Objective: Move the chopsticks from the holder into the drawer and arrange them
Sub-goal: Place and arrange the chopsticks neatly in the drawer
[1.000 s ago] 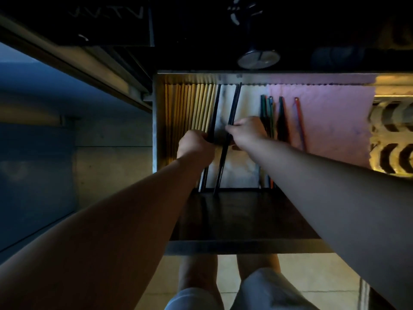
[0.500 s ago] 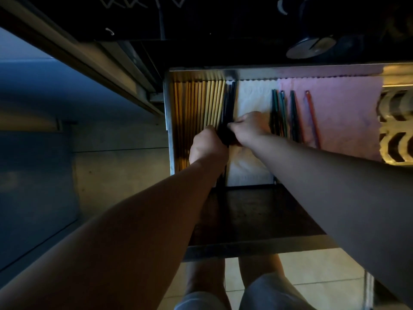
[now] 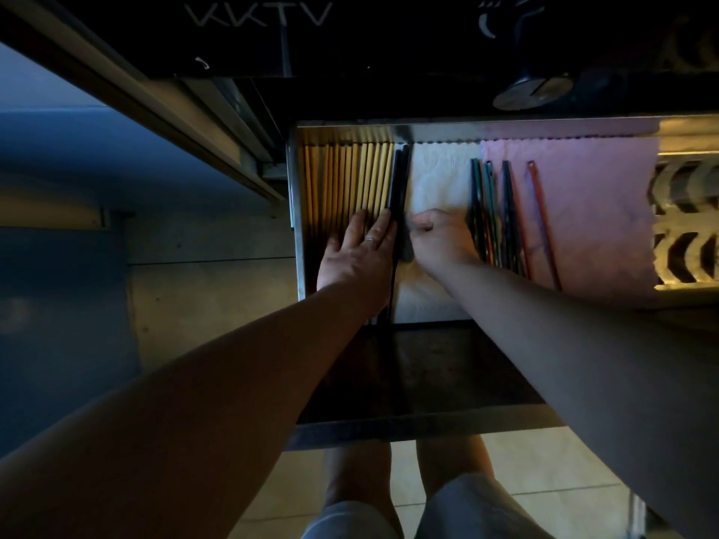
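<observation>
1. Black chopsticks (image 3: 398, 196) lie lengthwise in the open drawer (image 3: 292, 212), pinched between my two hands so the pair stays straight and tight against its neighbours.
2. My left hand (image 3: 356, 258) lies flat with fingers spread, gripping nothing; its fingertips (image 3: 385, 223) rest on the yellow bamboo chopsticks (image 3: 346, 180) and its edge touches the black pair, I judge to keep that row from shifting.
3. My right hand (image 3: 439, 241) is curled on the other side, fingers bent against the black pair; whether they actually clasp it I cannot tell.
4. Beyond my right knuckles, the drawer holds a white cloth (image 3: 439, 177) and a pink cloth (image 3: 591, 204) as liners.
5. Dark green and red chopsticks (image 3: 490, 212) lie just right of my right hand, one red chopstick (image 3: 544, 227) apart from them.
6. No holder shows anywhere.
</observation>
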A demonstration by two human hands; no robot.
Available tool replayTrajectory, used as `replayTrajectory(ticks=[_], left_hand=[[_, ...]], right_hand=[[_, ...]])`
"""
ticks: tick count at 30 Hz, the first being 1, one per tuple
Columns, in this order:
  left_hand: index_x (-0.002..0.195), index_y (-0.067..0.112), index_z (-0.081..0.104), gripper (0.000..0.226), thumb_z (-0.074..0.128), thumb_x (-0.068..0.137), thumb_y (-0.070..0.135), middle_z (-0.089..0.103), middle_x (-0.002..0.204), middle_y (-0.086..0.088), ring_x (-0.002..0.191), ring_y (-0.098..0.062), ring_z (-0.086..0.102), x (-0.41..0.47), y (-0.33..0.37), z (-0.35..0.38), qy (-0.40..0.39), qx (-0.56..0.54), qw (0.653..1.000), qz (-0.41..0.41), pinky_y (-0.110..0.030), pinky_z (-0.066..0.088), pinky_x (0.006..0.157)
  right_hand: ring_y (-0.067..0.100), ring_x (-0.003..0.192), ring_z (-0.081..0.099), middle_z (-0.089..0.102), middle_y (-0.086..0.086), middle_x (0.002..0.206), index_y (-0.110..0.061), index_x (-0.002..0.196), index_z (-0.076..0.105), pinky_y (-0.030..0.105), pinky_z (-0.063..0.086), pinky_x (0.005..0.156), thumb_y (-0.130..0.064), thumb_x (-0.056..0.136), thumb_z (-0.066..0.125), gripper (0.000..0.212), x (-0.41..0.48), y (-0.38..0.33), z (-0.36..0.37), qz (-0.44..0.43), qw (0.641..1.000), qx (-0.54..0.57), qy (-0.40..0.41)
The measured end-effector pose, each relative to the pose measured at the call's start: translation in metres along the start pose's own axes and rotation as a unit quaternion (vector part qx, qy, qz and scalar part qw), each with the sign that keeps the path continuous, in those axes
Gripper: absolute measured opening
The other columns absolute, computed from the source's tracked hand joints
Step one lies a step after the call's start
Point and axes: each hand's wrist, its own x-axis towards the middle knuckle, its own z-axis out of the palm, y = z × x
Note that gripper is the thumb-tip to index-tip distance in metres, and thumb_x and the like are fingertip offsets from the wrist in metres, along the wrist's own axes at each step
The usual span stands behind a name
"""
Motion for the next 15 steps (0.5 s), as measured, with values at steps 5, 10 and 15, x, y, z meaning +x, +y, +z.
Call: replayTrajectory(ticks=[5, 10, 15], left_hand=[[0.154, 0.030, -0.015, 0.091, 0.054, 0.095, 0.020, -0.034, 0.157, 0.013, 0.148, -0.023, -0.022, -0.001, -0.001, 0.000, -0.010, -0.010, 1.000, -0.017, -0.050, 0.013, 0.118], [0.154, 0.028, -0.016, 0.090, 0.053, 0.096, 0.022, -0.035, 0.156, 0.011, 0.147, -0.018, -0.024, -0.002, -0.003, 0.006, 0.004, -0.006, 1.000, -0.002, -0.046, 0.007, 0.119], [0.154, 0.028, -0.015, 0.087, 0.051, 0.098, 0.023, -0.032, 0.158, 0.009, 0.148, -0.018, -0.023, -0.003, -0.001, 0.010, -0.006, 0.008, 1.000, -0.002, -0.048, 0.007, 0.119]], right_hand=[[0.021, 0.120, 0.057, 0.063, 0.005, 0.129, -0.014, 0.122, 0.065, 0.018, 0.037, 0.093, -0.017, 0.093, 0.051, 0.032, -0.005, 0.006, -0.002, 0.002, 1.000, 0.005, -0.017], [0.024, 0.120, 0.057, 0.062, 0.007, 0.127, -0.014, 0.123, 0.063, 0.029, 0.043, 0.103, -0.015, 0.093, 0.049, 0.033, -0.010, 0.002, -0.001, -0.007, 0.999, 0.006, -0.041], [0.023, 0.115, 0.058, 0.063, 0.006, 0.124, -0.014, 0.126, 0.060, 0.029, 0.046, 0.097, -0.011, 0.094, 0.048, 0.035, -0.013, 0.001, 0.000, -0.002, 0.995, 0.046, -0.089]])
